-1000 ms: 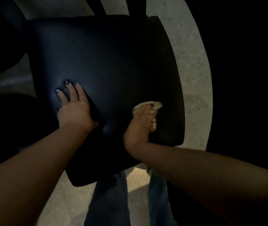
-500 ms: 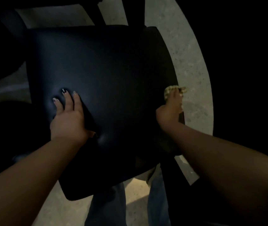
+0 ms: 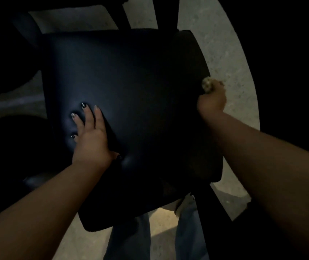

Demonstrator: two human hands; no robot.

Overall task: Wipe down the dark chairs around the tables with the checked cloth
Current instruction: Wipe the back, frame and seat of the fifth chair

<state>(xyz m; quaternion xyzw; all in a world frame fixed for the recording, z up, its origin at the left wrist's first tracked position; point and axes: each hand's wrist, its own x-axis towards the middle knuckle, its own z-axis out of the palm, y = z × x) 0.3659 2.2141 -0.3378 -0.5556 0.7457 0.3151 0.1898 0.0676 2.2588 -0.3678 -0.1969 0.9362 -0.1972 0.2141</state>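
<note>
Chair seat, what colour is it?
Very dark navy, near black, on the chair seat in the head view.

Bare forearms, dark-painted nails, blue jeans (image 3: pixel 129 239)

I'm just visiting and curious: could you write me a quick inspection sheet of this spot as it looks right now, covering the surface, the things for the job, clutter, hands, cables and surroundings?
Surface: dark chair seat, padded and smooth, dimly lit; no dirt can be made out.
Job's things: checked cloth, bunched small at the seat's right edge.
Clutter: nothing seen.
Hands: left hand lies flat on the seat with fingers straight, steadying it; right hand grips the cloth against the right edge.
Cables: nothing seen.
Surroundings: pale speckled floor around the chair; the person's trouser legs below the seat; other dark rounded shapes at left, too dark to identify.
</note>
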